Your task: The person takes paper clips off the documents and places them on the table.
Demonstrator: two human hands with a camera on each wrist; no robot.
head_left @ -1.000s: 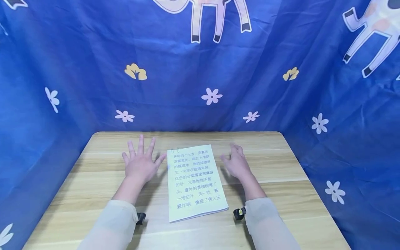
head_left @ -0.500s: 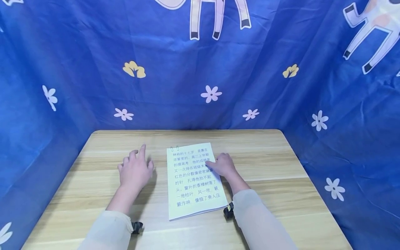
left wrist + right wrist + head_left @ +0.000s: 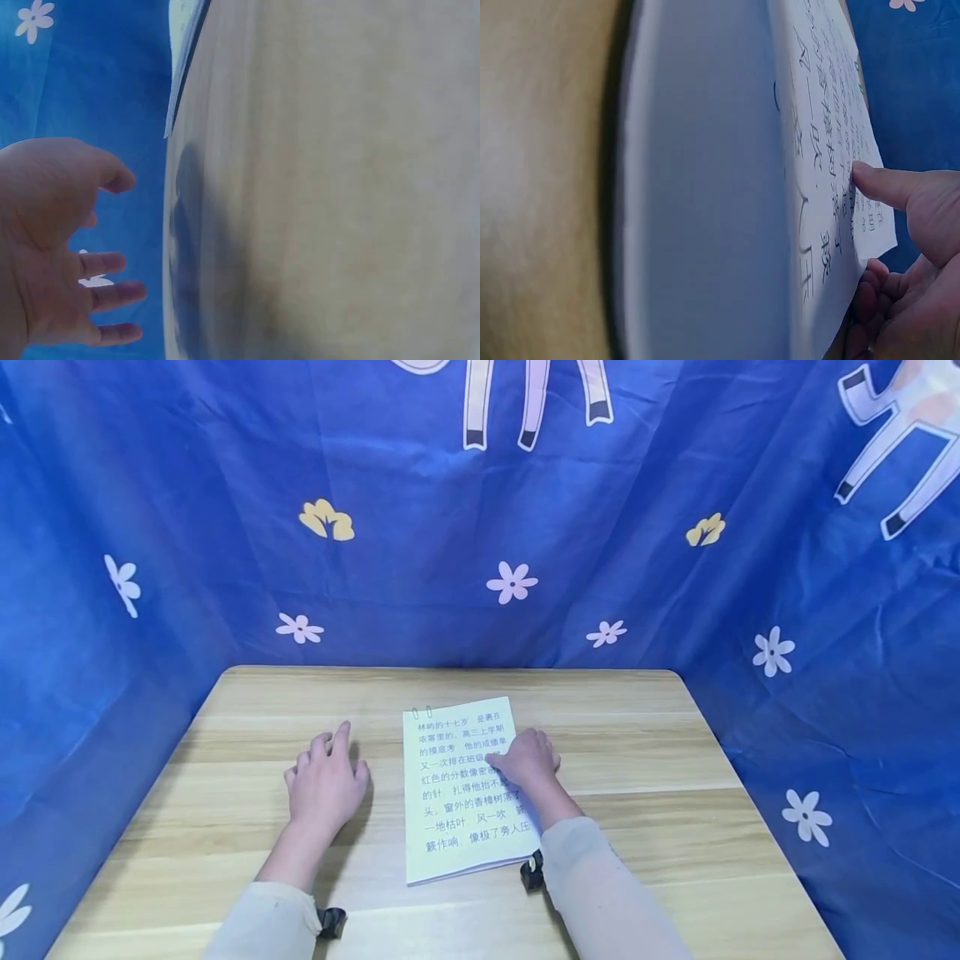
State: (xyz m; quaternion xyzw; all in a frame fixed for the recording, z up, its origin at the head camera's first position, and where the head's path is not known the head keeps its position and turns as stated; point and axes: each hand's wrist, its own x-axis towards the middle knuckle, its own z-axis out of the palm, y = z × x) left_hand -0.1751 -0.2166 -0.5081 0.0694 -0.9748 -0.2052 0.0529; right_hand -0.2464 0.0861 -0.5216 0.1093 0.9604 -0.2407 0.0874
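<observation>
A stack of paper sheets (image 3: 450, 810) covered with handwritten-style Chinese text lies mid-table, with two paper clips (image 3: 422, 712) at its top left. My right hand (image 3: 527, 760) is at the right edge of the stack. Its thumb (image 3: 885, 186) presses on the written page, while the other fingers (image 3: 868, 296) curl in at the page's edge, partly hidden. Pale paper shows below the last line of text in the right wrist view. To the left of the stack, my left hand (image 3: 325, 781) hovers over the table with loosely bent fingers and holds nothing.
The light wooden table (image 3: 645, 735) has rounded far corners. Blue cloth (image 3: 390, 552) printed with flowers and animal figures hangs behind it and along both sides. Each wrist wears a small black camera, the left wrist camera (image 3: 332, 922) lying left of the stack.
My right hand has moved left onto the stack's right edge, its thumb now over the text. My left hand has drawn back slightly, its spread fingers now loosely bent.
</observation>
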